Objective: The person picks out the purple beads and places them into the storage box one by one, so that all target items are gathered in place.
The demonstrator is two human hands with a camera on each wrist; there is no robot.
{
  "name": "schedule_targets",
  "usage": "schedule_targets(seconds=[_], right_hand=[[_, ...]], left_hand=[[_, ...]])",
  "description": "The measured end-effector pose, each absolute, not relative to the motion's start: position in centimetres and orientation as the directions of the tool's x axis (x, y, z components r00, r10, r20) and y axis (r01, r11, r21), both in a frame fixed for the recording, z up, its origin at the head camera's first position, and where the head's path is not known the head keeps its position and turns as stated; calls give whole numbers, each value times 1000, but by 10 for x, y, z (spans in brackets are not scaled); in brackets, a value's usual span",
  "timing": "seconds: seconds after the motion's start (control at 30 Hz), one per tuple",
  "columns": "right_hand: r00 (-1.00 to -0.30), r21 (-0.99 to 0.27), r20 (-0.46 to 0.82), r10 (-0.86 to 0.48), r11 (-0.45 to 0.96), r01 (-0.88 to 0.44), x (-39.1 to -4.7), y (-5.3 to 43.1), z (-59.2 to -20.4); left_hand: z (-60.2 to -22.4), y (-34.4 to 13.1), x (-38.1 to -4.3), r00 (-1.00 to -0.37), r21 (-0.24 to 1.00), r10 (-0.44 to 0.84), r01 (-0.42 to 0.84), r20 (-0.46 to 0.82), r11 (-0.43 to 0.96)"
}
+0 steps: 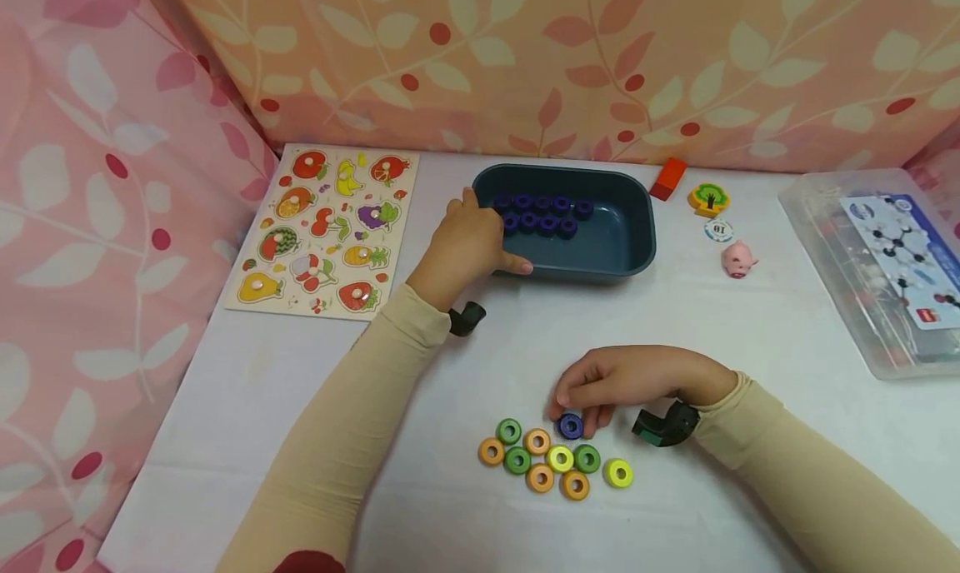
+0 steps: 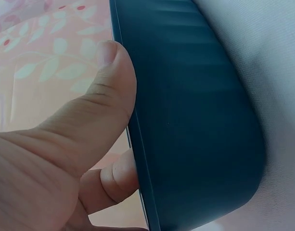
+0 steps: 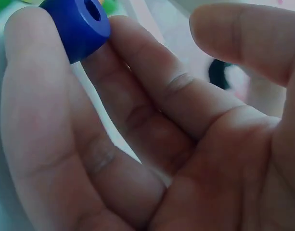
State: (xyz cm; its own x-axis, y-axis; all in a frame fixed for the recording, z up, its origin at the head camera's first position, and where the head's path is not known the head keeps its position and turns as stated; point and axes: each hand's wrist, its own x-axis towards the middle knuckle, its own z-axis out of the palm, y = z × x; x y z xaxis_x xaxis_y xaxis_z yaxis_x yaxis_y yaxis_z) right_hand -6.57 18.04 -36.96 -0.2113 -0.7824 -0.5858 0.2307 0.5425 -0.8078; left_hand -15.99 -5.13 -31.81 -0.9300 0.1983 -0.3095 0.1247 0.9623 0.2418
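Observation:
My left hand (image 1: 468,244) grips the near left corner of a dark teal plastic bin (image 1: 607,261). In the left wrist view, the thumb (image 2: 116,72) presses the outer side of the rim while fingers reach inside. Two rows of purple-blue rings (image 1: 549,225) lie on the bin's floor. My right hand (image 1: 626,381) is low over the table, holding a blue ring (image 1: 570,426) between its fingertips. The right wrist view shows the blue ring (image 3: 82,29) at the fingers, with the thumb apart from it. Green, orange and yellow rings (image 1: 559,459) lie loosely grouped just below that hand.
A wooden fruit puzzle board (image 1: 258,223) lies left of the bin. To its right are a red block (image 1: 668,179), a tree-shaped piece (image 1: 708,199), a round chip (image 1: 718,230) and a pink pig figure (image 1: 738,260). A clear plastic case (image 1: 840,281) occupies the right side.

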Motion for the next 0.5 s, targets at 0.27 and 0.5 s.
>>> schedule_targets(seconds=[0.27,0.5], right_hand=[[-617,-861,-491,-615,452,235,-115,204,-320],[-802,-849,-498,-329,-4,529,-160,201,-316]], left_hand=[[-319,-52,-160,-929,249,206,131,-307,960],[-318,-53,-160,-929,257,212,135,-303,957]])
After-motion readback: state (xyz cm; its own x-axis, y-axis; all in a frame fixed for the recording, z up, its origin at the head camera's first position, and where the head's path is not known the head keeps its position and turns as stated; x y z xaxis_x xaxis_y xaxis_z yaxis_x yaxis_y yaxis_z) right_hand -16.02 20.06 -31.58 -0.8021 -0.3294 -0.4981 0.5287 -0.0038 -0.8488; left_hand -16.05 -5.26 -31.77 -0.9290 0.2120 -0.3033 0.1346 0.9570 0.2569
